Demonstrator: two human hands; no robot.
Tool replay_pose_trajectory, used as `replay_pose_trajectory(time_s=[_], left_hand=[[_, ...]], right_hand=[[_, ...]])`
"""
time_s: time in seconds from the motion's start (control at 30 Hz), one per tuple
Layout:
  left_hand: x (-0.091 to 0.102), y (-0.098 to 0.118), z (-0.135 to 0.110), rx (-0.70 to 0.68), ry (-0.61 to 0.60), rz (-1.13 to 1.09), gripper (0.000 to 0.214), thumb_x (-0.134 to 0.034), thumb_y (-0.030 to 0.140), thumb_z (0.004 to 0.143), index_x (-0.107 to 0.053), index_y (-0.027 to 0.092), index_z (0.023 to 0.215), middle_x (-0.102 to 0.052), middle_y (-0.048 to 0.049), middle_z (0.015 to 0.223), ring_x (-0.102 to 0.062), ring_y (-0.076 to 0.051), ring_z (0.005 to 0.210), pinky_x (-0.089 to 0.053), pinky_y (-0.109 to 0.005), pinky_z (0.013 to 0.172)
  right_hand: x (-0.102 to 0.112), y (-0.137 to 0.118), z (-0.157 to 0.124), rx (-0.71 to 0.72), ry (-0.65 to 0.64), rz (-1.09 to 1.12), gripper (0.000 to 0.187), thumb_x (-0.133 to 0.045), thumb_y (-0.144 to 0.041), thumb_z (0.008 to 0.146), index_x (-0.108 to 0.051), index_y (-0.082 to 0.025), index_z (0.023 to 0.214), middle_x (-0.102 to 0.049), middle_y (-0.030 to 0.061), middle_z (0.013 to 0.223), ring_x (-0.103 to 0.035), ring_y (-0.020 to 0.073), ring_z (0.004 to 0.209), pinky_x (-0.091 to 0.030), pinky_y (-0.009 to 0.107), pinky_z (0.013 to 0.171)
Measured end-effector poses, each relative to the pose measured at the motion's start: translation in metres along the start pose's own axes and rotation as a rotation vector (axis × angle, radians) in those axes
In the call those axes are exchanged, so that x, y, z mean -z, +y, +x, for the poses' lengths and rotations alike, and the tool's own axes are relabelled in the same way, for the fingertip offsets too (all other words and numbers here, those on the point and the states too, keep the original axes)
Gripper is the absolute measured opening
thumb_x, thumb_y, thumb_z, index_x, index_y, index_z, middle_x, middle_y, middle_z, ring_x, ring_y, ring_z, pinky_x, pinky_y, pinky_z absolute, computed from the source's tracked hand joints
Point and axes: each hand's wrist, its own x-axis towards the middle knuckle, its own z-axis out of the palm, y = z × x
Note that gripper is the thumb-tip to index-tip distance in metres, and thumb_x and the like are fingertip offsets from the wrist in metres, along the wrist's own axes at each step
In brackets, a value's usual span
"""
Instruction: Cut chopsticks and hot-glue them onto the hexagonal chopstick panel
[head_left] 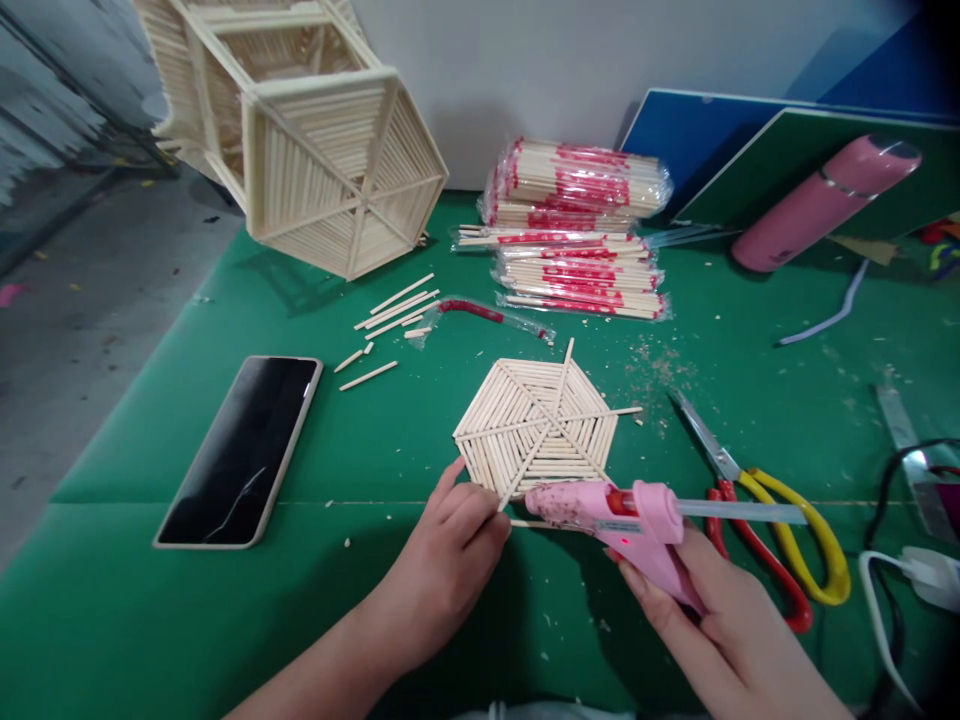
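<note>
A flat hexagonal panel of wooden sticks lies on the green table. My left hand rests at the panel's near-left edge, fingers pinched on a thin stick. My right hand grips a pink hot glue gun. Its nozzle points left at that stick, just below the panel's near edge. A clear glue stick juts out of the gun's back.
A large hexagonal stick lantern frame stands at the back left. Packs of chopsticks are stacked behind the panel, loose cut sticks to their left. A phone lies left; scissors, a pink bottle and cables right.
</note>
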Motion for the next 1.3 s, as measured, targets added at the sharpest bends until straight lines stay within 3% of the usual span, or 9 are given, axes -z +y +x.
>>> replay_pose_trajectory(time_s=[0.27,0.97,1.3], left_hand=[[0.0,0.001,0.001,0.011,0.018,-0.017,0.017,-0.038,0.014,0.085,-0.052,0.017,0.076,-0.053,0.0003,0.077,-0.047,-0.012,0.073,-0.02,-0.049,0.103],[0.001,0.001,0.001,0.011,-0.039,-0.006,0.016,-0.038,0.013,0.084,-0.052,0.017,0.078,-0.051,0.0001,0.077,-0.045,-0.012,0.073,-0.018,-0.049,0.103],[-0.001,0.0,0.0,0.002,-0.034,0.005,0.017,-0.037,0.013,0.085,-0.052,0.016,0.077,-0.05,0.0001,0.077,-0.044,-0.012,0.073,-0.018,-0.049,0.103]], right_hand=[[0.0,-0.001,0.0,-0.027,-0.031,-0.012,0.027,-0.039,-0.028,0.084,-0.043,-0.019,0.11,-0.063,0.009,0.097,-0.062,0.0189,0.083,-0.05,0.03,0.072],[-0.003,-0.007,0.003,-0.047,0.054,0.065,0.029,-0.039,-0.029,0.084,-0.045,-0.018,0.111,-0.066,0.0069,0.091,-0.064,0.0156,0.073,-0.05,0.023,0.064],[-0.006,0.01,-0.005,-0.057,0.019,0.03,0.032,-0.04,-0.03,0.085,-0.039,-0.022,0.116,-0.06,0.0075,0.107,-0.06,0.016,0.089,-0.049,0.022,0.073]])
